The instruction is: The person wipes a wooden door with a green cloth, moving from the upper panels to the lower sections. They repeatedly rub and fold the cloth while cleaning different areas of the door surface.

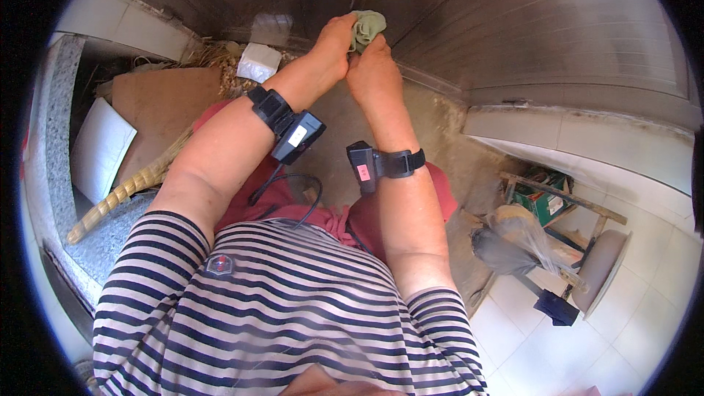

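A crumpled pale green cloth (368,27) is held between my two hands, in front of dark brown metal door panels (429,5). My left hand (330,47) grips it from the left side, with the fingertips partly hidden behind the cloth. From below and to the right, my right hand (377,69) closes on its lower edge. Both forearms reach forward, each with a black strap and a small device at the wrist. Whether the cloth touches the panel I cannot tell.
At left lie a cardboard sheet (159,99), a white board (102,151), a white block (258,62) and a straw broom's handle (118,195). To the right stand a wooden frame (566,198), a green box (542,203) and plastic bags (511,242). A tiled ledge (588,132) runs below the panels.
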A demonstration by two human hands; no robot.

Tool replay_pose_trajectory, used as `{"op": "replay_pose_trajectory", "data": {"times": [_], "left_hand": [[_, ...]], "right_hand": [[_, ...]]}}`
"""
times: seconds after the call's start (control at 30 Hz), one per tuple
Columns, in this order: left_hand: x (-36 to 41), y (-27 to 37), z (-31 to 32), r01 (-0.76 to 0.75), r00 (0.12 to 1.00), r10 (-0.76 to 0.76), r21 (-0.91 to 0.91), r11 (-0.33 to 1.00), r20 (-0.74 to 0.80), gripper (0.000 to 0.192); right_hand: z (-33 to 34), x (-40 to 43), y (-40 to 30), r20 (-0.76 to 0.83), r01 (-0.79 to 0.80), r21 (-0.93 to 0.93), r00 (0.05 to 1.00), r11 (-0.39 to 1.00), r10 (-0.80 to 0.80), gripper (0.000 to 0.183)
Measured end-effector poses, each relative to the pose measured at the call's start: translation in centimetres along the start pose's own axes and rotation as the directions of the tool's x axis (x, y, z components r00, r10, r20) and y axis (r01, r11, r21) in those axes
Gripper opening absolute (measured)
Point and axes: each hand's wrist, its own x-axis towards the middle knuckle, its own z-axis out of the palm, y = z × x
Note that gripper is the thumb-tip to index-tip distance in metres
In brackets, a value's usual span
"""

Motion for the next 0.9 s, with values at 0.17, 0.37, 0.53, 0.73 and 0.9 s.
{"op": "replay_pose_trajectory", "data": {"times": [0.17, 0.37, 0.53, 0.73, 0.9], "left_hand": [[-0.9, 0.2, 0.7, -0.063, 0.997, 0.063, -0.006, 0.998, -0.037, 0.027], [-2.0, -0.1, 1.4, -0.001, 1.0, 0.002, 0.017, 1.0, -0.031, 0.027], [-2.1, -0.1, 1.9, 0.024, 1.0, -0.024, -0.004, 1.0, 0.0, 0.029], [-1.3, -0.6, 1.1, -0.047, 0.989, 0.052, -0.039, 0.998, 0.139, 0.032], [0.0, -1.2, 0.4, -0.072, 0.987, 0.104, -0.245, 0.967, 0.121, 0.029]], "right_hand": [[-0.7, -0.4, -0.2, -0.014, 0.031, 0.013, 0.999, 0.999, -0.031, 0.043], [-1.3, -0.7, 0.3, -0.019, 0.032, -0.004, 0.999, 0.999, -0.032, 0.042], [-1.9, 1.0, 3.3, -0.145, 0.072, 0.007, 0.987, 0.997, -0.07, 0.032], [-2.9, 4.3, 6.7, 0.084, -0.177, 0.679, 0.983, 0.712, 0.164, 0.024], [-2.0, 4.8, 5.7, 0.085, -0.159, 0.904, 0.977, 0.396, 0.197, 0.018]]}}
